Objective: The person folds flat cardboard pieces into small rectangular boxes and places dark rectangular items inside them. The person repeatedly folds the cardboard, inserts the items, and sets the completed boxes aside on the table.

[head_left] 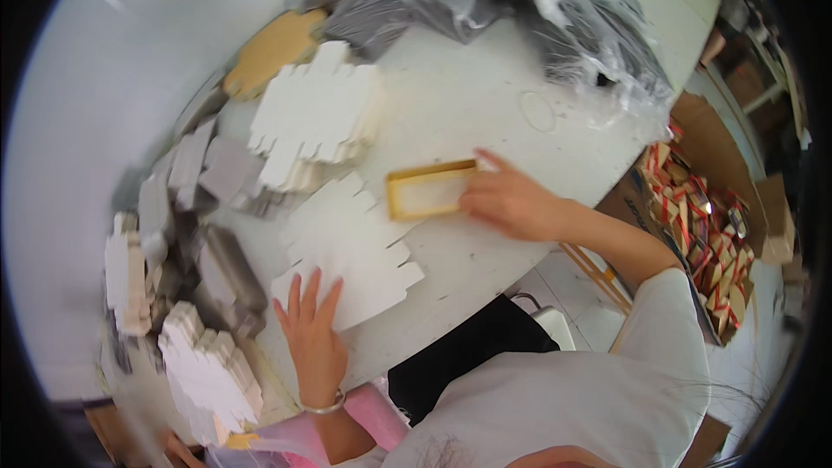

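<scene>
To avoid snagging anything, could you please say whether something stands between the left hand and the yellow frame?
Nothing upright is visible between the left hand and the yellow frame; only flat white cardboard lies there.

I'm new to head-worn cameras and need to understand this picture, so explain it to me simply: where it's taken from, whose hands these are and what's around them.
There is no machine here: these are a person's bare hands. The picture comes from the left of two wide fisheye cameras on their head, looking down, so straight edges bend toward the rim.

The left hand rests spread on a flat, white, notched cardboard piece. The right hand grasps one end of a shallow, gold-edged rectangular frame or tray; blur hides which.

Also on the white table are a stack of white notched cardboard pieces and dark goods under crumpled clear plastic. Beside it, a brown cardboard carton holds small red-and-gold packages.
</scene>
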The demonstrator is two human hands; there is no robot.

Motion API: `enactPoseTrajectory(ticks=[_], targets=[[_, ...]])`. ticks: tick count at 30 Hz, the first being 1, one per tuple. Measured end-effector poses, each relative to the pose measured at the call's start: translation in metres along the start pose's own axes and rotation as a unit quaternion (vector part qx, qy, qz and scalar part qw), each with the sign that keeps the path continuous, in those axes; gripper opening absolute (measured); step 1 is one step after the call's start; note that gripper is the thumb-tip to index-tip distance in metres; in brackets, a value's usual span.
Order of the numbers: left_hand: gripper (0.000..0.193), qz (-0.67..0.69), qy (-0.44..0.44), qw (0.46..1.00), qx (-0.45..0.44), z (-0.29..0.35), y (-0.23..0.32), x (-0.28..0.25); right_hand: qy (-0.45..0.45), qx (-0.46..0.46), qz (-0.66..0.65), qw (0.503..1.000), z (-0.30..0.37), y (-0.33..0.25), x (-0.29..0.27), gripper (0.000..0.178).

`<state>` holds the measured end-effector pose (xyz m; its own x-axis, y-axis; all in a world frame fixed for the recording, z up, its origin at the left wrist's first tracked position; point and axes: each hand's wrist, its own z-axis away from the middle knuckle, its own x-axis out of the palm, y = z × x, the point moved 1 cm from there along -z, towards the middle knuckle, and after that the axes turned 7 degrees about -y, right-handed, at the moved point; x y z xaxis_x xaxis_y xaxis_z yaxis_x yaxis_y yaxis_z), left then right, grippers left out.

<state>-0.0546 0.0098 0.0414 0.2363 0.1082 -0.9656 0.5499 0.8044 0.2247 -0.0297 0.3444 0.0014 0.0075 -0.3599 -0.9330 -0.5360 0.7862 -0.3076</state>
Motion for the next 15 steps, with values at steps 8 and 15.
enactPoseTrajectory(ticks=[8,15], targets=[[0.062,0.021,-0.162,0.986,-0.027,0.006,-0.019,-0.033,0.302,0.303,0.221,0.877,0.085,0.111,-0.117,0.031],[0.046,0.162,-0.106,0.943,0.272,-0.081,0.058,-0.060,0.199,0.412,0.111,0.882,0.134,0.129,-0.067,0.021]])
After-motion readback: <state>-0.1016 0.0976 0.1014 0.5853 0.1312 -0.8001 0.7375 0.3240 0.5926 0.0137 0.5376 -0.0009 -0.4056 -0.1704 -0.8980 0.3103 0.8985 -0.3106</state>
